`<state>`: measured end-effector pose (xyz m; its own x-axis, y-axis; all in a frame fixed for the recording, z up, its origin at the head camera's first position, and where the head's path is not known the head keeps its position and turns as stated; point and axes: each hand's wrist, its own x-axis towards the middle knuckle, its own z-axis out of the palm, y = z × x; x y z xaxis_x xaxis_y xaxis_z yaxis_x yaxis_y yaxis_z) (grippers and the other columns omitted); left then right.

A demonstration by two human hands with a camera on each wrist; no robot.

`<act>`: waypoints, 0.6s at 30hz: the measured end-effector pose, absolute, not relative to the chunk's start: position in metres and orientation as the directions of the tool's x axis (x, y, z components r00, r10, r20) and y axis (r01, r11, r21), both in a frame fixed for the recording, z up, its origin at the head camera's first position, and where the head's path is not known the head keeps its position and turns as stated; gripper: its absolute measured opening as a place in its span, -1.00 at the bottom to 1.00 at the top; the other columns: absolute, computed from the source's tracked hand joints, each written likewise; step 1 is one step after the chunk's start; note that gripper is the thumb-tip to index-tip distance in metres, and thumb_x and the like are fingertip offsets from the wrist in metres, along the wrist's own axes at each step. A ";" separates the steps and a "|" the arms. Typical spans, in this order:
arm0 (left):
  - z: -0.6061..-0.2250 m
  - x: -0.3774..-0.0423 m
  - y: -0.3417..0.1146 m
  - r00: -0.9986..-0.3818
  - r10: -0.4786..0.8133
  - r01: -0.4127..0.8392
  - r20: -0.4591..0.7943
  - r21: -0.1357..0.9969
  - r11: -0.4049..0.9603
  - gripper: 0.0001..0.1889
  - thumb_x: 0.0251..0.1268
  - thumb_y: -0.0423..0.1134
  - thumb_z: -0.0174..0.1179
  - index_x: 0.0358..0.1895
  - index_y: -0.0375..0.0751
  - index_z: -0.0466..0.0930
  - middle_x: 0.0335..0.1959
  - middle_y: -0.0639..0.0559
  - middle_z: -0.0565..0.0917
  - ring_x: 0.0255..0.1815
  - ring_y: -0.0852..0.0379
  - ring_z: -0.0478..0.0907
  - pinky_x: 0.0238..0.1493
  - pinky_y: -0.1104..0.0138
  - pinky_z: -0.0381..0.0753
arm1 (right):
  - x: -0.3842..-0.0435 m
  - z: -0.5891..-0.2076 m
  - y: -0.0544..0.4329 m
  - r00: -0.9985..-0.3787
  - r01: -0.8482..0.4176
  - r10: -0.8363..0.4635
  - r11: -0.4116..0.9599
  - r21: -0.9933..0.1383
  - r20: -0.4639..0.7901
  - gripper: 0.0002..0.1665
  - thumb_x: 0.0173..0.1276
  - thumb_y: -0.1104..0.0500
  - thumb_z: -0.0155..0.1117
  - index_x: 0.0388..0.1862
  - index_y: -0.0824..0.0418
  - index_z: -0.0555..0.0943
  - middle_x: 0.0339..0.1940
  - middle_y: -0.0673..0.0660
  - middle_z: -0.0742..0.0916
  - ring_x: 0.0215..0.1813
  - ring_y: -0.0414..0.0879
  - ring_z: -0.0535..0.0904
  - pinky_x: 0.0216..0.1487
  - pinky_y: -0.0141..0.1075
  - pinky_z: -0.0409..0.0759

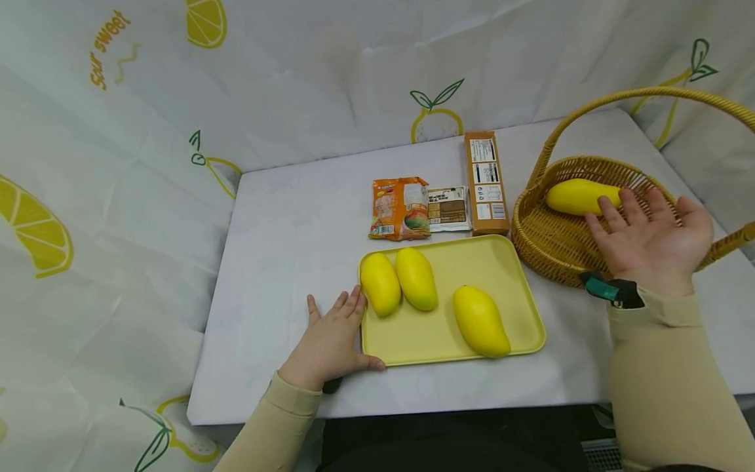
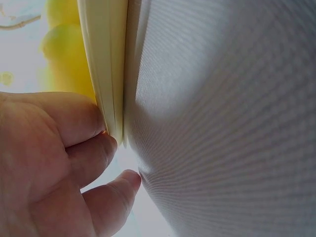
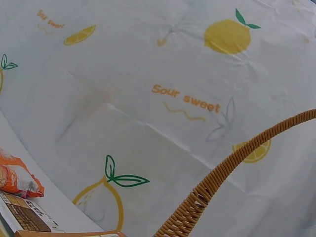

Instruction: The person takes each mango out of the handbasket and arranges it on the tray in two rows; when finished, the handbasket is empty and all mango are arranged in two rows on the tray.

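My left hand (image 1: 330,344) lies with fingers spread at the left edge of a yellow tray (image 1: 425,341), thumb along its near corner. In the left wrist view its fingers (image 2: 94,155) touch the tray's rim (image 2: 106,74). Three yellow mangoes sit on the tray: two side by side at the left, one mango (image 1: 480,321) right of centre. Palm up, my right hand (image 1: 657,242) is over a wicker basket (image 1: 542,242), fingers extended and nothing in them. Inside the basket lies another mango (image 1: 572,196); whether the fingertips touch it I cannot tell.
Behind the tray lie an orange snack bag (image 1: 400,208), a small brown-and-white packet (image 1: 448,210) and a long brown box (image 1: 487,183). The basket's tall handle (image 3: 217,185) arches above the right hand. A lemon-print sheet hangs around the table.
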<state>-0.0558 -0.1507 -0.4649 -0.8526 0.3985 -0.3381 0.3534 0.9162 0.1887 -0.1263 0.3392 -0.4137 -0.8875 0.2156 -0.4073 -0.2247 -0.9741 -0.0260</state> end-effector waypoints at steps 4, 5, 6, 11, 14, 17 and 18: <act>-0.465 -0.057 -0.150 -0.855 0.399 0.355 -0.332 0.185 0.916 0.46 -0.02 0.64 0.48 0.80 -0.23 0.09 0.86 -0.08 0.00 0.84 -0.17 0.10 0.55 -0.68 -0.32 | -0.133 -0.414 0.345 -0.865 -0.217 0.207 -0.976 -0.031 -0.457 -0.25 0.60 0.01 0.26 0.58 -0.66 0.32 0.65 -0.44 0.36 0.81 -0.32 0.05 0.81 -0.21 -0.18; -0.465 -0.057 -0.150 -0.856 0.398 0.355 -0.331 0.184 0.917 0.46 -0.02 0.65 0.48 0.80 -0.22 0.09 0.86 -0.07 0.00 0.84 -0.18 0.10 0.55 -0.68 -0.31 | -0.135 -0.414 0.347 -0.857 -0.211 0.201 -0.977 -0.033 -0.473 -0.24 0.61 0.00 0.26 0.58 -0.69 0.30 0.65 -0.46 0.34 0.81 -0.36 0.03 0.81 -0.22 -0.19; -0.465 -0.057 -0.150 -0.856 0.397 0.355 -0.331 0.181 0.917 0.47 -0.03 0.65 0.48 0.80 -0.22 0.09 0.86 -0.07 0.00 0.84 -0.18 0.10 0.55 -0.68 -0.30 | -0.136 -0.413 0.348 -0.850 -0.205 0.195 -0.978 -0.033 -0.490 -0.23 0.62 -0.01 0.25 0.58 -0.71 0.27 0.65 -0.47 0.32 0.80 -0.40 0.03 0.81 -0.23 -0.19; -0.467 -0.055 -0.151 -0.858 0.393 0.356 -0.331 0.169 0.919 0.48 -0.05 0.68 0.46 0.81 -0.21 0.09 0.86 -0.06 0.00 0.83 -0.18 0.12 0.55 -0.68 -0.28 | -0.138 -0.409 0.351 -0.816 -0.147 0.119 -0.989 0.005 -0.566 -0.19 0.70 -0.03 0.20 0.59 -0.81 0.13 0.64 -0.57 0.22 0.77 -0.50 -0.02 0.80 -0.28 -0.18; -0.467 -0.055 -0.151 -0.859 0.394 0.358 -0.328 0.168 0.919 0.48 -0.05 0.67 0.46 0.81 -0.21 0.09 0.86 -0.06 0.00 0.84 -0.17 0.12 0.56 -0.68 -0.27 | -0.140 -0.408 0.353 -0.802 -0.094 0.068 -0.995 0.014 -0.593 -0.15 0.71 -0.05 0.18 0.57 -0.85 -0.01 0.64 -0.62 0.13 0.76 -0.52 -0.07 0.81 -0.26 -0.16; -0.467 -0.055 -0.151 -0.859 0.394 0.356 -0.326 0.173 0.918 0.47 -0.04 0.66 0.47 0.81 -0.21 0.10 0.86 -0.06 0.01 0.84 -0.17 0.12 0.56 -0.68 -0.28 | -0.144 -0.409 0.356 -0.787 -0.044 0.026 -0.999 0.014 -0.616 -0.16 0.74 -0.10 0.15 0.54 -0.87 -0.10 0.67 -0.63 0.04 0.76 -0.54 -0.10 0.82 -0.21 -0.15; -0.466 -0.055 -0.151 -0.859 0.394 0.355 -0.326 0.174 0.918 0.47 -0.04 0.66 0.47 0.81 -0.21 0.10 0.86 -0.06 0.00 0.84 -0.17 0.12 0.56 -0.67 -0.28 | -0.145 -0.409 0.357 -0.783 -0.033 0.021 -0.999 0.008 -0.622 -0.17 0.75 -0.12 0.13 0.53 -0.87 -0.12 0.67 -0.63 0.03 0.76 -0.54 -0.10 0.82 -0.21 -0.15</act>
<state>-0.0553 -0.1508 -0.4663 -0.8590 0.3944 -0.3265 0.3554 0.9183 0.1741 -0.1450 0.3566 -0.4091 -0.7831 0.0209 -0.6216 -0.0332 -0.9994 0.0082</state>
